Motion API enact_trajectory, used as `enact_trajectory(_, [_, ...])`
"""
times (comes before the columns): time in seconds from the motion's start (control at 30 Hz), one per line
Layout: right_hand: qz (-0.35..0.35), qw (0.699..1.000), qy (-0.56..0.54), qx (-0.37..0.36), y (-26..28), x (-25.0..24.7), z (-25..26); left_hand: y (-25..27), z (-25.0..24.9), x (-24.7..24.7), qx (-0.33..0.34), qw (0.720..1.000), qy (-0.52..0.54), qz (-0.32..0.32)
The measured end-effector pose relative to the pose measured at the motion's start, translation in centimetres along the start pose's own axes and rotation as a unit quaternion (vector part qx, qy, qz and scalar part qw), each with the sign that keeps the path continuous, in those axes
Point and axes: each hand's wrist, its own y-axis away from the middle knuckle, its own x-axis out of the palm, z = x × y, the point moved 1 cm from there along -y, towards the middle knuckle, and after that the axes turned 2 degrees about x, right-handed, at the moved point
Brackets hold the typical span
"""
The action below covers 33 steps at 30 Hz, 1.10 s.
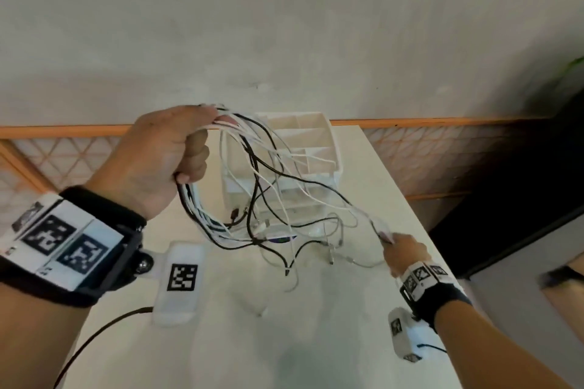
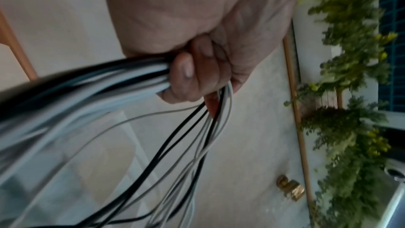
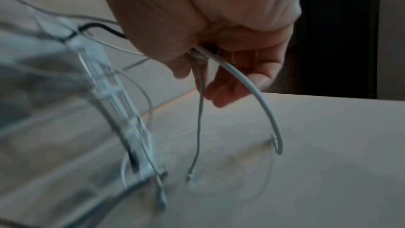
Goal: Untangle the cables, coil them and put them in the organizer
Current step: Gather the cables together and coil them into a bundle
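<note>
A tangle of black and white cables hangs in the air over the white table. My left hand is raised at the left and grips a thick bundle of those cables in its curled fingers. Low at the right, my right hand pinches white cable strands near the table's right edge; their loose ends dangle down to the tabletop. Behind the tangle stands the white organizer, with several open compartments on top and clear drawers below.
The table ends close to my right hand, with a dark gap beyond it. A wall with an orange rail runs behind the organizer. Loose plug ends lie on the tabletop. Green plants show in the left wrist view.
</note>
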Motion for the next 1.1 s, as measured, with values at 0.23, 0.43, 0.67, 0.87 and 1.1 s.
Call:
enact_trajectory(0.23, [0.008, 0.99, -0.044, -0.137, 1.6, -5.0, 3.8, 0.6, 2.2, 3.1, -0.027, 0.999, -0.041, 0.013])
enact_trajectory(0.43, [0.014, 0.868, -0.245, -0.431, 10.3, -10.5, 11.2, 0.8, 1.8, 5.4, -0.015, 0.994, -0.107, 0.031])
enact_trajectory(0.67, [-0.093, 0.917, -0.193, -0.338, 8.4, -4.5, 14.5, 1.8, 0.3, 7.6, 0.028, 0.99, -0.114, 0.084])
enact_trajectory(0.87, [0.019, 0.985, -0.012, -0.171, 2.9, 2.3, 7.1, 2.0, -1.9, 6.3, 0.074, 0.992, -0.07, 0.072])
enact_trajectory(1.1, [-0.148, 0.956, -0.237, -0.087, 0.3, -2.1, 4.7, 1.7, -2.2, 5.8, 0.071, 0.994, -0.036, 0.079])
